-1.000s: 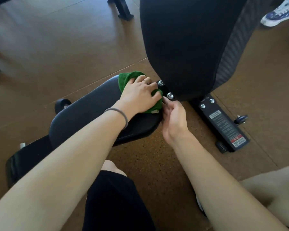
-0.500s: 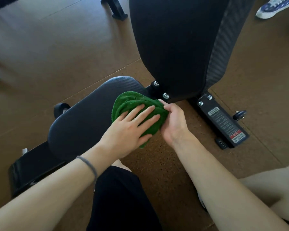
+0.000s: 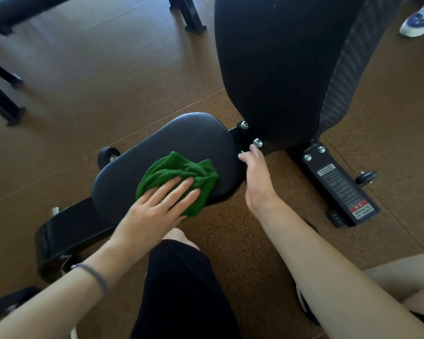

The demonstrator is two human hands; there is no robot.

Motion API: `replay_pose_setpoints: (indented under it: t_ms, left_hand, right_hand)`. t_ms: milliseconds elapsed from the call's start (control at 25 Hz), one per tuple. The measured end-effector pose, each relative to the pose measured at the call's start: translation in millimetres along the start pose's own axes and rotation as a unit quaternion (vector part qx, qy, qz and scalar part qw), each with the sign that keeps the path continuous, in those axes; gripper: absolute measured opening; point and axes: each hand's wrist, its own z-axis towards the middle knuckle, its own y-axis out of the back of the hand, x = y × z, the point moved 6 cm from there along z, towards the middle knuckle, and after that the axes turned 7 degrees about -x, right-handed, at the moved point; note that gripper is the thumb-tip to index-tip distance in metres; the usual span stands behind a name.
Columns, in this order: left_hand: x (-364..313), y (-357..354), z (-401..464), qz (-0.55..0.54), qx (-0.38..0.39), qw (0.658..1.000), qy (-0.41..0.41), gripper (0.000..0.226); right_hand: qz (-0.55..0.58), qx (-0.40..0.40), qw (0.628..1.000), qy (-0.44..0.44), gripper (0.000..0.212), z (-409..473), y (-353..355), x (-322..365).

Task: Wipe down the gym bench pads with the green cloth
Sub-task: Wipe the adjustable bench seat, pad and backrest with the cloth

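Note:
The black seat pad (image 3: 181, 138) of the gym bench lies low in the middle of the view. A crumpled green cloth (image 3: 179, 170) sits on its near side. My left hand (image 3: 157, 204) presses flat on the cloth with straight fingers. My right hand (image 3: 256, 177) rests against the pad's right edge, its fingertips near the silver bolts (image 3: 257, 142) of the hinge. The tall black back pad (image 3: 274, 69) rises upright behind the seat.
The bench's black base bar with a warning label (image 3: 338, 187) runs to the right across the brown cork floor (image 3: 96, 81). A small wheel (image 3: 107, 154) sits left of the seat. Another bench's legs (image 3: 189, 15) stand behind. Someone's sneaker (image 3: 419, 20) is at top right.
My left hand slid the cloth from the seat's far end by the hinge back toward me and to the left. My right hand let go of the cloth and moved to the pad's edge.

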Motion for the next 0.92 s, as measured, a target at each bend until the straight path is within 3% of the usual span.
replay_pose_setpoints:
  t_ms: [120,280,440,560,640,720,800,920]
  left_hand:
    - [19.3,1.2,-10.7,-0.012,-0.01,1.0,0.018,0.057]
    - [-23.2,-13.7,45.9,-0.037,-0.02,0.999,0.032,0.061]
    - [-32.1,-15.2,77.2,-0.051,-0.027,0.998,0.03,0.066]
    - [-29.3,-4.8,39.1,-0.062,-0.067,0.996,0.006,0.065]
    - [-12.1,2.6,4.1,-0.067,-0.062,0.995,-0.031,0.066]
    - [12.4,7.0,-20.4,-0.049,-0.065,0.995,-0.057,0.057]
    - [23.6,8.1,-16.8,-0.043,-0.084,0.995,-0.024,0.052]
    - [-12.4,4.5,19.5,-0.067,-0.09,0.994,0.012,0.047]
  right_hand:
    - [-0.072,0.027,0.997,0.015,0.063,-5.0,-4.5,4.0]
    - [-0.119,0.01,0.993,0.023,0.061,-8.4,-0.2,15.4]
    - [-0.285,0.004,0.951,0.12,0.049,-30.6,3.2,42.6]
    - [-0.286,-0.099,0.912,0.277,0.027,-77.9,21.3,88.1]
    - [-0.234,-0.198,0.869,0.389,0.019,-115.1,44.7,118.6]
    - [-0.166,-0.253,0.842,0.446,0.015,-134.8,64.8,140.6]
    - [-0.114,-0.275,0.853,0.43,0.019,-132.7,73.6,157.4]
    - [-0.088,-0.216,0.907,0.352,0.039,-114.3,56.9,166.9]
